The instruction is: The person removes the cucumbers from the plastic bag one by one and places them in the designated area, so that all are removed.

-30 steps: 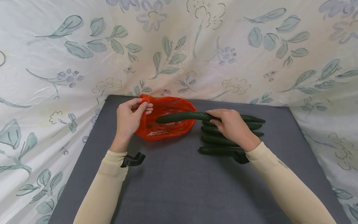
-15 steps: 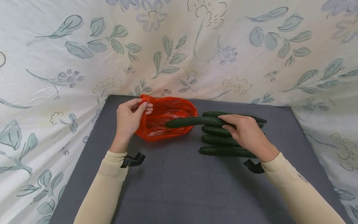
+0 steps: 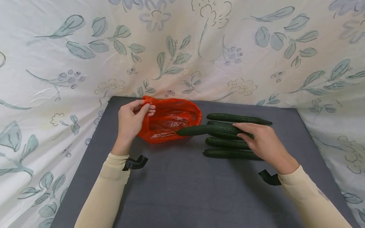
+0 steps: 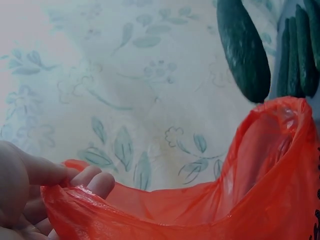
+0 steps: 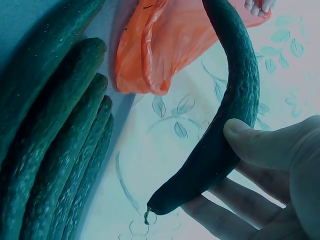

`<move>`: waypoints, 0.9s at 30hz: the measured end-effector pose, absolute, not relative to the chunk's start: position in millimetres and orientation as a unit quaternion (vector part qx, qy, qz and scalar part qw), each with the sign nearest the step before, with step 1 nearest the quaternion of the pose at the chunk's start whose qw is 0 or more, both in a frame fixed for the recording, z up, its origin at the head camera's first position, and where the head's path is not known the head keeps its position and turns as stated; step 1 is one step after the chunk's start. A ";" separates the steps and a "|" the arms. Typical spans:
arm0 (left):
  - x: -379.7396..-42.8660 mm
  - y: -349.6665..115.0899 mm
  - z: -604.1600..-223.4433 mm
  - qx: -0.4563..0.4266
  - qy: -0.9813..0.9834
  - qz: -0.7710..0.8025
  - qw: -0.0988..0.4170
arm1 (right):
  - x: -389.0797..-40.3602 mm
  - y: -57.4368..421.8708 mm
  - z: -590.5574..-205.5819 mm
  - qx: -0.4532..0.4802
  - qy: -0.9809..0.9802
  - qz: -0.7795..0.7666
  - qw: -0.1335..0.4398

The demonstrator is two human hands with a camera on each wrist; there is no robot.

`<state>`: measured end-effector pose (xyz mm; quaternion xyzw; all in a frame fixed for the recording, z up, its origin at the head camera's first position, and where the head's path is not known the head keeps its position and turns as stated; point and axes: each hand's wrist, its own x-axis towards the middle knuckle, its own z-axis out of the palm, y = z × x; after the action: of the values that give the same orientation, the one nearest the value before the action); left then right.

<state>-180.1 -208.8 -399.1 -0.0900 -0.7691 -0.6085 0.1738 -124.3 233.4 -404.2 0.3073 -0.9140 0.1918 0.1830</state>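
Observation:
My left hand [image 3: 131, 118] pinches the rim of a red plastic bag [image 3: 171, 111] between thumb and fingers, holding its mouth up and open. In my right hand [image 3: 263, 144] is a dark green cucumber [image 3: 196, 130], gripped near its stem end. Its far tip overlaps the bag's right rim in the head view, while the left wrist view puts this cucumber [image 4: 245, 55] just above that rim. The right wrist view shows the cucumber [image 5: 240, 90] curved, with a thin dried stem, my thumb on one side and fingers on the other.
Several more cucumbers [image 3: 231, 154] lie side by side to the right of the bag, partly hidden under the held one and my right hand. They rest on a dark grey table [image 3: 182, 190]. A floral-patterned cloth [image 3: 176, 44] hangs behind and at both sides.
My right hand has drawn the held cucumber rightward and a little toward me, so its tip has gone from over the middle of the bag to its right edge. My left hand stays put.

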 end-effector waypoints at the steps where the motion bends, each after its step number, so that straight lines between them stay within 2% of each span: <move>1: -179.9 -208.8 -398.9 -0.090 -0.769 -0.608 0.173 | -122.2 236.0 -404.2 0.307 -0.914 0.191 0.186; 17: -180.0 -208.9 -397.8 -0.090 -0.764 -0.615 0.172 | -88.8 278.2 -406.0 0.285 -0.924 0.147 0.206; 27: -179.7 -213.2 -394.5 -0.091 -0.764 -0.616 0.171 | -71.5 302.6 -423.2 0.291 -0.922 0.144 0.210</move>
<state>-179.7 -213.2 -394.5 -0.0913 -0.7637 -0.6157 0.1713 -71.5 302.6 -423.2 0.2913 -0.9222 0.1436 0.2099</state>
